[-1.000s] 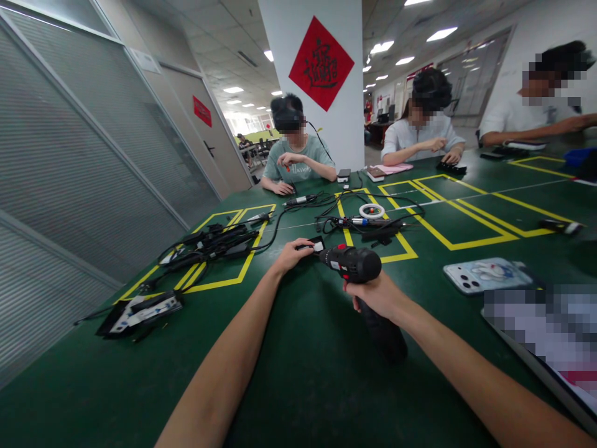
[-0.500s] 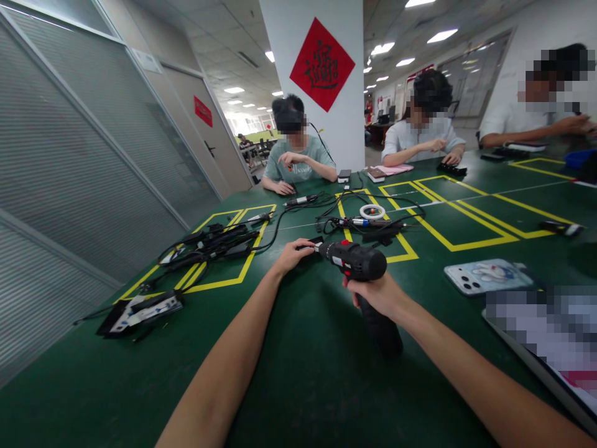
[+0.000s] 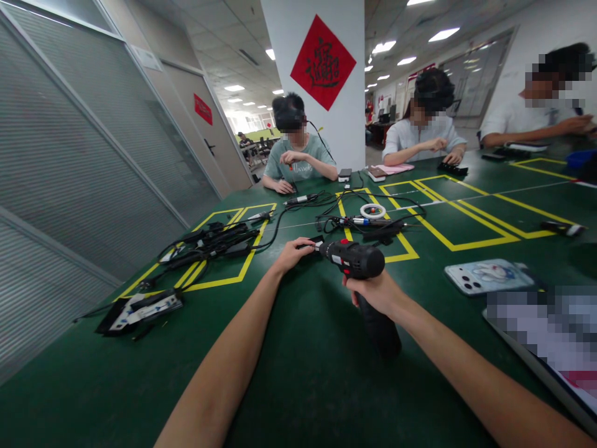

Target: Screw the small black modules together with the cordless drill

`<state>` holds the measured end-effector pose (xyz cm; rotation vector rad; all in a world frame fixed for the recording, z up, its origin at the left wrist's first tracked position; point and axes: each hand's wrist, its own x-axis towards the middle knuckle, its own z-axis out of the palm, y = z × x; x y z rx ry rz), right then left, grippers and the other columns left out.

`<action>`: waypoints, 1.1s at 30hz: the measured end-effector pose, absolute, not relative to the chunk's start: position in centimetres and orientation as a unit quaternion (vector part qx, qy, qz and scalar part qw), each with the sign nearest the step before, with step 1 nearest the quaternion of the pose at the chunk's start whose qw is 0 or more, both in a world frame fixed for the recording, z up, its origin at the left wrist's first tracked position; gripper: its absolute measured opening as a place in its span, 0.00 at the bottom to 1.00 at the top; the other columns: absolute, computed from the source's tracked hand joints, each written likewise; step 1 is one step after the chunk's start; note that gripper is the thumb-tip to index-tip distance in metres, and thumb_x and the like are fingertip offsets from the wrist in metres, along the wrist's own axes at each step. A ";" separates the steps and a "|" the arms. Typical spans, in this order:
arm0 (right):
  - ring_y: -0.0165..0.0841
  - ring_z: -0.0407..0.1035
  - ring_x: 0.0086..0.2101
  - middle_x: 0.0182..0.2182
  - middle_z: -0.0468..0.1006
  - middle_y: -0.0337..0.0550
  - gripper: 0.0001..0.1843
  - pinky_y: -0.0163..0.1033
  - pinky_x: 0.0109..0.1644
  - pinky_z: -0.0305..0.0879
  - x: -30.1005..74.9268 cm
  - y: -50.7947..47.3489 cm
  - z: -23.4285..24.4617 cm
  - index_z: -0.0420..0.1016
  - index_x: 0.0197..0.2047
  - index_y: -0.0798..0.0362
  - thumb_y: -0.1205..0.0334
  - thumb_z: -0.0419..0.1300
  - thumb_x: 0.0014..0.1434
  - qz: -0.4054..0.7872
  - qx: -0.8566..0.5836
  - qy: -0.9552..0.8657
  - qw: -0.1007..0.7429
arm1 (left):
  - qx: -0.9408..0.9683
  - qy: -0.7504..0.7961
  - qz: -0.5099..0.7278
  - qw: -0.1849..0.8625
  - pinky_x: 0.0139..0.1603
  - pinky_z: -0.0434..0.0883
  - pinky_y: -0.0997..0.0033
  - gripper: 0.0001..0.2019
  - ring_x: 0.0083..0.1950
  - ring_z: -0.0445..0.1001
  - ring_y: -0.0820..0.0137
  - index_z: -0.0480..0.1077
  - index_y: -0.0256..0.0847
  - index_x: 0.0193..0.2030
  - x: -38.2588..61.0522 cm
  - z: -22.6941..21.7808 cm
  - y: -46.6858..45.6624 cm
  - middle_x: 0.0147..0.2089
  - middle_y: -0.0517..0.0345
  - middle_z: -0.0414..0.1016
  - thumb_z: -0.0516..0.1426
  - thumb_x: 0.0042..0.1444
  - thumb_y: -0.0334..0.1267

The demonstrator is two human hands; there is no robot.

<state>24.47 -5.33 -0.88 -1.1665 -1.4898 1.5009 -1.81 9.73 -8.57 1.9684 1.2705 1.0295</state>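
Note:
My right hand (image 3: 375,289) is wrapped round the handle of a black cordless drill (image 3: 357,258) with red details. The drill lies nearly level, its chuck pointing left. At its tip, my left hand (image 3: 295,254) has its fingers closed on a small dark part (image 3: 318,241) low over the green table. Fingers and drill tip cover most of that part, so its exact shape is hidden. A short silvery bit shows between the chuck and my left fingertips.
A tangle of black cables (image 3: 214,239) lies left on the table (image 3: 298,373). Beyond the drill are a white ring (image 3: 372,211) and a pen-like corded tool (image 3: 361,221). A phone (image 3: 487,277) sits at right beside a blurred flat item. Several people sit across the table.
The drill body has shifted very slightly left, with my right hand still around it. My left hand has stayed at the drill tip.

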 end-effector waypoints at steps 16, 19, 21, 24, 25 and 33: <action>0.29 0.66 0.19 0.16 0.71 0.38 0.04 0.32 0.23 0.61 24.5 -5.0 -2.0 0.72 0.30 0.56 0.66 0.58 0.48 0.556 -0.448 -0.606 0.350 | 0.741 0.481 0.377 0.279 0.58 0.61 0.62 0.16 0.52 0.69 0.62 0.77 0.42 0.41 -1.7 -8.3 9.5 0.49 0.52 0.74 0.58 0.49 0.48; 0.29 0.67 0.19 0.18 0.72 0.39 0.04 0.32 0.23 0.61 24.5 -4.9 -2.4 0.72 0.30 0.57 0.66 0.58 0.48 0.552 -0.439 -0.612 0.358 | 0.740 0.481 0.378 0.278 0.58 0.61 0.62 0.16 0.52 0.70 0.62 0.77 0.42 0.41 -1.8 -8.4 9.6 0.50 0.52 0.74 0.58 0.50 0.48; 0.29 0.67 0.19 0.18 0.72 0.39 0.04 0.32 0.23 0.62 24.5 -4.8 -2.5 0.72 0.30 0.57 0.67 0.58 0.48 0.547 -0.436 -0.615 0.363 | 0.741 0.481 0.377 0.278 0.58 0.61 0.62 0.16 0.52 0.70 0.62 0.77 0.42 0.41 -1.7 -8.4 9.7 0.50 0.52 0.73 0.58 0.50 0.48; 0.29 0.67 0.19 0.17 0.71 0.38 0.04 0.32 0.23 0.62 24.4 -4.8 -2.5 0.71 0.29 0.56 0.67 0.57 0.48 0.548 -0.438 -0.613 0.364 | 0.742 0.481 0.375 0.279 0.58 0.62 0.62 0.16 0.52 0.70 0.62 0.77 0.42 0.41 -1.7 -8.3 9.6 0.50 0.52 0.74 0.58 0.49 0.48; 0.29 0.67 0.19 0.17 0.71 0.38 0.03 0.32 0.23 0.62 24.4 -4.8 -2.4 0.71 0.29 0.56 0.67 0.57 0.48 0.551 -0.437 -0.611 0.364 | 0.742 0.481 0.374 0.279 0.58 0.62 0.62 0.16 0.52 0.70 0.62 0.77 0.42 0.41 -1.6 -8.2 9.6 0.50 0.52 0.74 0.58 0.49 0.48; 0.29 0.67 0.19 0.17 0.71 0.39 0.02 0.32 0.23 0.62 24.4 -4.7 -2.6 0.70 0.28 0.55 0.66 0.57 0.48 0.550 -0.445 -0.608 0.361 | 0.746 0.479 0.371 0.276 0.58 0.61 0.62 0.16 0.52 0.70 0.61 0.77 0.43 0.41 -1.8 -8.3 9.8 0.49 0.52 0.74 0.59 0.48 0.48</action>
